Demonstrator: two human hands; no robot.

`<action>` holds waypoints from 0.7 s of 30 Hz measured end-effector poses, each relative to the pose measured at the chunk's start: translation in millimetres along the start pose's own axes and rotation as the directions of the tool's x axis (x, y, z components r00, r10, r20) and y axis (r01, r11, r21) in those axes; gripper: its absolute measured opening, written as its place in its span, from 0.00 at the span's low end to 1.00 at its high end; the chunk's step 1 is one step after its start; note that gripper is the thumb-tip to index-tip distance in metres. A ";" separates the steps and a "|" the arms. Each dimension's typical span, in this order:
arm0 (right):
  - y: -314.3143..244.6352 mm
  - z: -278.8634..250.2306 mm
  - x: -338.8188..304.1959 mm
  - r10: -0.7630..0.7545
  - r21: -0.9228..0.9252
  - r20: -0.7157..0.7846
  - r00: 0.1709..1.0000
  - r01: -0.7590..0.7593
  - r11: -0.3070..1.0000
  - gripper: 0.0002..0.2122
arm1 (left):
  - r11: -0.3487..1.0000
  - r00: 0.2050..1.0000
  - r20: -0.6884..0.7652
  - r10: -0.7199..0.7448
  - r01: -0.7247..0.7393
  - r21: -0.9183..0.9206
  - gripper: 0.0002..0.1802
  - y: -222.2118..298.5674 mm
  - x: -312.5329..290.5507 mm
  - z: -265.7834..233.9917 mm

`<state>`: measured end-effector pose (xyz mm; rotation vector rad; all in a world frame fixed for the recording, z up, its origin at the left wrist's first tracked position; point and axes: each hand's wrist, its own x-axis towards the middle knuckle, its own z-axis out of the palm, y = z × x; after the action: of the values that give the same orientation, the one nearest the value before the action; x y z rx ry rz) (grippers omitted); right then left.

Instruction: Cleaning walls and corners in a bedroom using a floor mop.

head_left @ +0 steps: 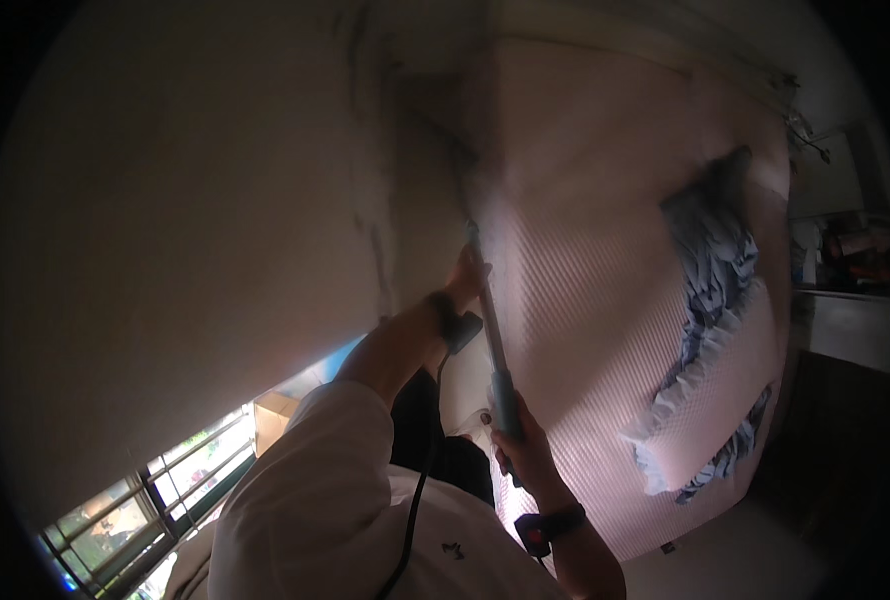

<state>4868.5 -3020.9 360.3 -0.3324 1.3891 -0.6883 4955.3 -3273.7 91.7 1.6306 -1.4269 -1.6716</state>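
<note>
The pink bed (585, 290) bears a pillow (717, 390) and grey cloth (713, 245).

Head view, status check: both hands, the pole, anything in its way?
Left hand closed round the pole, right hand on its grip. Pole slants away, far end too dim to read. Pink bedding close on its right; contact unclear.

No words or numbers can be read. A small dark star-like mark (452, 551) stands on the white shirt (310, 490); a red spot (537, 537), too blurred to make out, shows on the black wristband (557, 522) at lower right.
</note>
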 end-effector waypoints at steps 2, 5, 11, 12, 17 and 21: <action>-11.7 7.0 47.7 -0.010 -0.060 -0.009 1.000 0.010 0.998 0.35 | 1.000 0.996 -0.084 0.014 -0.015 -0.007 0.36 1.0 35.7 -4.3; -37.7 18.6 106.6 -0.113 -0.317 -0.078 0.991 0.083 0.945 0.34 | 0.997 0.996 -0.046 0.074 -0.073 0.031 0.32 -8.7 93.8 -31.6; -53.4 22.7 187.7 -0.383 -0.673 -0.113 0.917 0.213 0.708 0.33 | 0.995 0.999 -0.029 0.045 -0.043 0.088 0.32 -0.3 139.0 -30.7; -51.8 22.2 200.1 -0.375 -0.680 -0.110 0.920 0.206 0.704 0.33 | 0.998 1.000 -0.023 0.007 -0.005 0.070 0.32 3.9 143.2 -30.8; -74.0 30.9 250.3 -0.413 -0.759 -0.075 0.908 0.216 0.614 0.33 | 0.997 0.998 -0.058 0.030 -0.025 0.070 0.36 8.8 182.4 -52.3; -80.3 16.7 294.4 -0.491 -0.766 -0.121 0.863 0.233 0.599 0.30 | 0.998 1.000 0.009 -0.030 0.031 -0.060 0.39 31.3 197.9 -43.7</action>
<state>4873.6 -3267.9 180.3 -1.2411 1.9154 -0.4879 4936.7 -3468.2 29.5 1.6228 -1.3484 -1.7226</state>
